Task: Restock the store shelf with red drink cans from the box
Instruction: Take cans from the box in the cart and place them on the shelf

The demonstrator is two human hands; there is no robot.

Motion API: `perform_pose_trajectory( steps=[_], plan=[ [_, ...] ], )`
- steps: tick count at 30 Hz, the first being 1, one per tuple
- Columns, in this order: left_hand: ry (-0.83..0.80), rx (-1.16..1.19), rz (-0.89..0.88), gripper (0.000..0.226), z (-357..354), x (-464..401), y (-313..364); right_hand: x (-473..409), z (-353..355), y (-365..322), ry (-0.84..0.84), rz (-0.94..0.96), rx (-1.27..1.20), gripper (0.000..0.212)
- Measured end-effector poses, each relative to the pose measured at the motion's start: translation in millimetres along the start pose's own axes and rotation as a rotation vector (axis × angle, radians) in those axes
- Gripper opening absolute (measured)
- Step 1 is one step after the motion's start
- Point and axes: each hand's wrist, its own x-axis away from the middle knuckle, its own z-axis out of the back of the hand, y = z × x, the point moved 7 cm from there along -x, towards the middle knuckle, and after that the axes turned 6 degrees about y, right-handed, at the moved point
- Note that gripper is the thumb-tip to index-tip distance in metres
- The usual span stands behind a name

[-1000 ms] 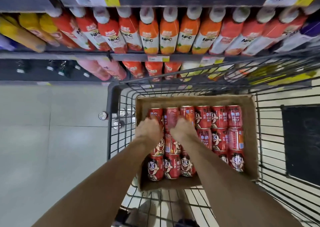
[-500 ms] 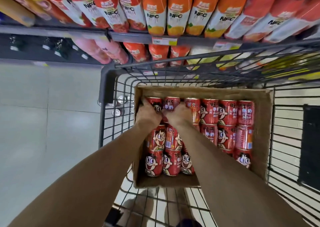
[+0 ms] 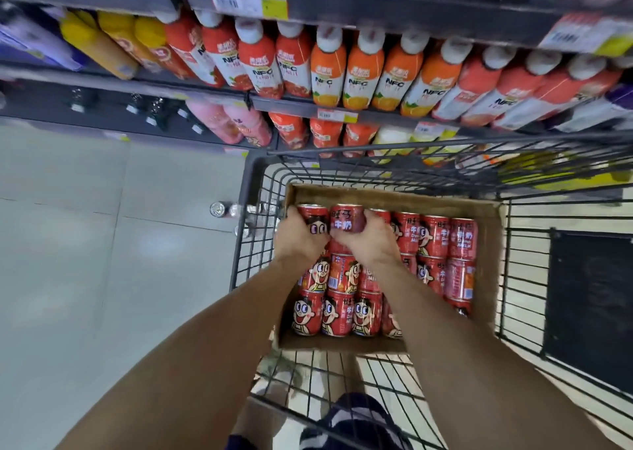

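A wire cart (image 3: 445, 172) stands on pale floor tiles (image 3: 85, 261); beyond the cart, juice bottles (image 3: 363, 72) and pink bottles (image 3: 236, 124).

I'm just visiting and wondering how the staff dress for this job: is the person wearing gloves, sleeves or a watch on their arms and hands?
No. Both forearms are bare as far up as the picture shows, with no sleeve in view. The left hand and right hand have no gloves, and no watch, ring or bracelet shows on either wrist or on the fingers.
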Motion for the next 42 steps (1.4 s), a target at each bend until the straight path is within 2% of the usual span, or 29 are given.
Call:
perform_pose_trajectory(
  steps=[5, 7, 11, 14, 17, 24, 27, 34, 42],
  plan=[
    [0.022, 0.114, -0.162, 0.053, 47.1, 37.2, -3.0, 52.5, 19.8, -21.2, 0.031, 0.051, -0.093, 0.095],
    [0.037, 0.146, -0.230, 0.053, 69.8, 52.9, -9.8, 77.7, 21.6, -28.4, 0.036, 0.060, -0.152, 0.100],
    [0.103, 0.255, -0.283, 0.062, 123.1, 88.8, -32.6, 131.3, 22.1, -57.3, 0.036, 0.132, -0.174, 0.094],
    [0.152, 0.326, -0.338, 0.063, 167.0, 117.1, -50.7, 173.7, 21.9, -88.2, 0.073, 0.252, -0.202, 0.075],
    [0.180, 0.404, -0.374, 0.062, 208.8, 138.1, -78.1, 213.2, 19.9, -114.8, 0.134, 0.323, -0.238, 0.082],
    [0.275, 0.525, -0.414, 0.069, 303.0, 176.5, -161.8, 302.2, -6.2, -196.2, 0.193, 0.567, -0.257, 0.080],
    [0.330, 0.578, -0.478, 0.062, 346.6, 195.3, -188.5, 336.9, -27.6, -231.0, 0.221, 0.638, -0.263, 0.084],
    [0.515, 0.638, -0.587, 0.063, 440.0, 229.0, -240.0, 405.6, -71.9, -302.2, 0.183, 0.806, -0.249, 0.087],
    [0.646, 0.675, -0.560, 0.062, 516.8, 228.4, -276.8, 433.7, -95.6, -370.8, 0.177, 0.929, -0.203, 0.087]
  ],
)
